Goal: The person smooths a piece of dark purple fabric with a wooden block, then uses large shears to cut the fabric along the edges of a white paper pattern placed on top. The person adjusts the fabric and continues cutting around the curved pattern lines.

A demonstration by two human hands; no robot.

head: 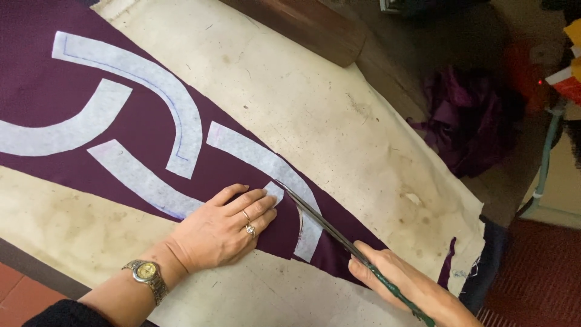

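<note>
A dark purple fabric (54, 109) lies spread on a cream-covered table (290, 91), with several curved white pattern pieces (151, 91) stuck on it. My left hand (224, 227), wearing rings and a wristwatch, presses flat on the fabric beside one curved white piece (266, 163). My right hand (399, 281) grips long scissors (327, 224) with green handles. The blades run along the inner edge of that white piece, their tip near my left fingertips.
The stained cream cloth hangs over the table's right edge (472, 242). A heap of purple cloth (466, 121) lies on the dark floor at the right. A brown wooden block (302, 24) sits at the table's far edge. Red tiled floor (24, 290) shows at lower left.
</note>
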